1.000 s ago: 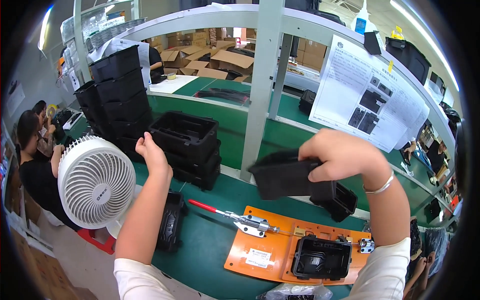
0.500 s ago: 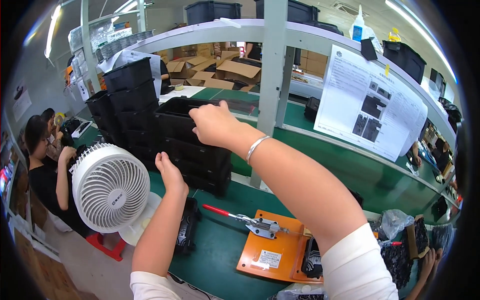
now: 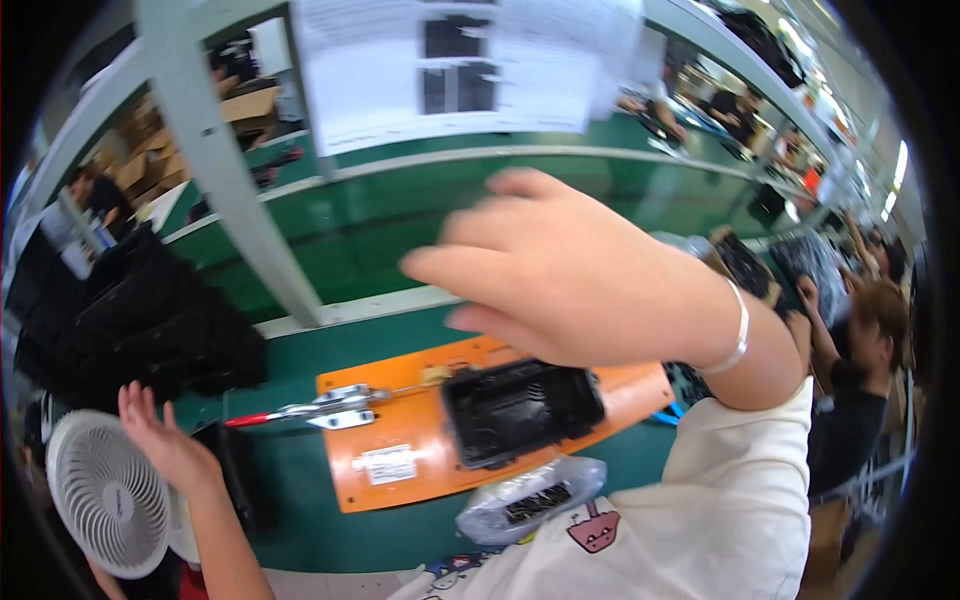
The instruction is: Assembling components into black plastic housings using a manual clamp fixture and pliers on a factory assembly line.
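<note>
So both hands look empty on my feed: the left hand point(image 3: 175, 450) is held out flat with fingers spread, near the white fan point(image 3: 110, 500), and the right hand point(image 3: 560, 270) hangs above the fixture, fingers loosely bent and parted, nothing visible between them (bit blurry, and I can't see under the palm). The black box point(image 3: 525, 412) sits open side up on the orange plate point(image 3: 420, 430), just right of the clamp with the red handle point(image 3: 247, 420). Looks like moulded plastic to me, so I'd bet on light and stiff, not something you'd crush with a normal pinch. The walls might be a touch slick, so I'd go fingers inside, thumb outside, on the near left corner where the rim is in plain view. The far edge is partly behind the right hand, so I wouldn't trust a grab there. I'd also keep off the little tabs along the near side; those seem the likeliest bit to snap. I can't tell how snugly it's seated, so I'd lift straight up rather than tilt it.
</note>
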Available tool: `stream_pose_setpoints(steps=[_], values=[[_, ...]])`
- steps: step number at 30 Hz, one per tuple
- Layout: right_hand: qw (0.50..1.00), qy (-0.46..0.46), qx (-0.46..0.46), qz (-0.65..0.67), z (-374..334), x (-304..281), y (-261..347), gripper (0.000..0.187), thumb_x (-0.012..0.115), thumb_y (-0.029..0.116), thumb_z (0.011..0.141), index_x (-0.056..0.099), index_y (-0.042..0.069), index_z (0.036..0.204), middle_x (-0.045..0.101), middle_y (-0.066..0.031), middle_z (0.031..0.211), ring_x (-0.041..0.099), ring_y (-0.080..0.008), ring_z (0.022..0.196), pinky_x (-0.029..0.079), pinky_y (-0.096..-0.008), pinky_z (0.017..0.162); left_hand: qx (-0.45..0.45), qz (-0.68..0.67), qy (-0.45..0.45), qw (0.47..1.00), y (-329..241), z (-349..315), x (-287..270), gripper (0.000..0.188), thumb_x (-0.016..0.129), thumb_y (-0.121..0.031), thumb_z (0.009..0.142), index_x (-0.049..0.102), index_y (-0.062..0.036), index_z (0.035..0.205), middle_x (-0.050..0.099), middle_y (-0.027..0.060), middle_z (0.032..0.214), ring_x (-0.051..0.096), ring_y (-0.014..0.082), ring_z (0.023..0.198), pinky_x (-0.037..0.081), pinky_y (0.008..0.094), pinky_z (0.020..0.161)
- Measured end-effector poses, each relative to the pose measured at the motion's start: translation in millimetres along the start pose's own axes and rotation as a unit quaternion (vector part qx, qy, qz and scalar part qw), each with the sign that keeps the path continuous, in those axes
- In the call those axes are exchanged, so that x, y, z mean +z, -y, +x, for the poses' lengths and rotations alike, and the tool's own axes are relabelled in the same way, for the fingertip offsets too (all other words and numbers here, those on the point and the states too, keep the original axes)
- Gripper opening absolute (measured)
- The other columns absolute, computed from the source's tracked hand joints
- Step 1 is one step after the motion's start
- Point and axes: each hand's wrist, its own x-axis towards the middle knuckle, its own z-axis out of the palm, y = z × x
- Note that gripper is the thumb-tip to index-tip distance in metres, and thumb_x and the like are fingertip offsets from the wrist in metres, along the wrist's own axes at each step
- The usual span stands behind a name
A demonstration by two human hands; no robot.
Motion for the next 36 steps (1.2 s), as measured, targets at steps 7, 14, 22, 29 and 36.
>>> stream_pose_setpoints(steps=[7, 14, 22, 29, 36], values=[[0.864, 0.037, 0.475, 0.162, -235, 24, 27, 0.030, 0.077, 0.015, 0.072, 0.065, 0.001, 0.096, 0.064, -0.0120, 0.084, 0.064, -0.0280, 0.077, 0.050, -0.0357, 0.068, 0.185, 0.064, 0.347, 0.917, -25, -130, 49, 0.054, 0.054, -0.031, 0.090, 0.039, -0.0004, 0.133, 0.038, 0.0240, 0.142, 0.038, 0.0353, 0.132, 0.031, 0.0435, 0.107], [0.789, -0.101, 0.580, 0.176, -320, 111, 75, 0.024, 0.077, 0.009, 0.074, 0.065, -0.001, 0.092, 0.063, -0.0127, 0.081, 0.065, -0.0241, 0.073, 0.051, -0.0315, 0.064, 0.256, 0.210, 0.488, 0.808, -57, -193, 102, 0.036, 0.068, -0.014, 0.077, 0.055, 0.0001, 0.107, 0.054, 0.0209, 0.113, 0.054, 0.0352, 0.106, 0.042, 0.0425, 0.093], [0.820, -0.258, 0.446, 0.249, -222, 97, 44, 0.010, 0.070, 0.007, 0.082, 0.065, -0.001, 0.084, 0.059, -0.0104, 0.073, 0.060, -0.0182, 0.062, 0.048, -0.0273, 0.056, 0.041, 0.361, 0.540, 0.759, -38, -167, 142, 0.024, 0.066, -0.020, 0.088, 0.058, 0.0029, 0.092, 0.056, 0.0117, 0.077, 0.057, 0.0189, 0.069, 0.044, 0.0308, 0.061], [0.861, -0.107, 0.398, 0.297, -154, 136, 8, 0.037, 0.071, 0.035, 0.082, 0.063, -0.001, 0.079, 0.058, -0.0140, 0.070, 0.058, -0.0291, 0.063, 0.046, -0.0400, 0.060, -0.135, 0.161, 0.522, 0.827, -19, -182, 133, 0.024, 0.065, 0.001, 0.086, 0.057, 0.0050, 0.109, 0.059, 0.0048, 0.091, 0.055, 0.0094, 0.083, 0.046, 0.0221, 0.075], [0.814, -0.125, 0.426, 0.374, -145, 139, -1, 0.028, 0.077, 0.022, 0.078, 0.064, -0.002, 0.075, 0.057, -0.0081, 0.067, 0.056, -0.0150, 0.058, 0.044, -0.0293, 0.054, -0.171, 0.095, 0.474, 0.859, -20, -185, 129, 0.034, 0.067, 0.005, 0.081, 0.057, 0.0022, 0.113, 0.061, 0.0059, 0.094, 0.056, 0.0117, 0.085, 0.045, 0.0250, 0.079]])
